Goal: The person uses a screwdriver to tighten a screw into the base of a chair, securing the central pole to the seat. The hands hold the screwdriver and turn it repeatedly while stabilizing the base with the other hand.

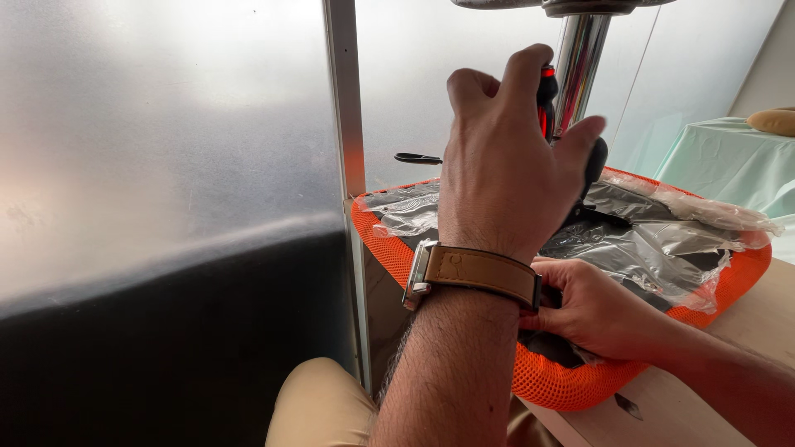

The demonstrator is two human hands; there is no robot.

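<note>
Head view, one entry. Left hand: raised in the middle of the frame, back of the hand toward the camera, fingers curled tight in a fist around the red-and-black handled tool; only the upper part of that handle shows above the knuckles, the working end hidden behind the hand. Brown leather wristwatch strap with a metal case on the left wrist. Right hand: lower and to the right, below the left wrist, fingers folded closed on the near edge of the orange mesh seat cushion, thumb side partly hidden behind the watch strap. The cushion lies under both hands, upside down on a pale wooden board, its black underside covered with crinkled clear plastic wrap. Polished chrome column: rises from the cushion just beside the left hand's thumb, close to the tool handle. Thin black lever: projects to the left behind the hand. Frosted glass partition with a white metal post stands at left. Tan trouser knee at the bottom edge. Pale green cloth-covered table at far right.
</note>
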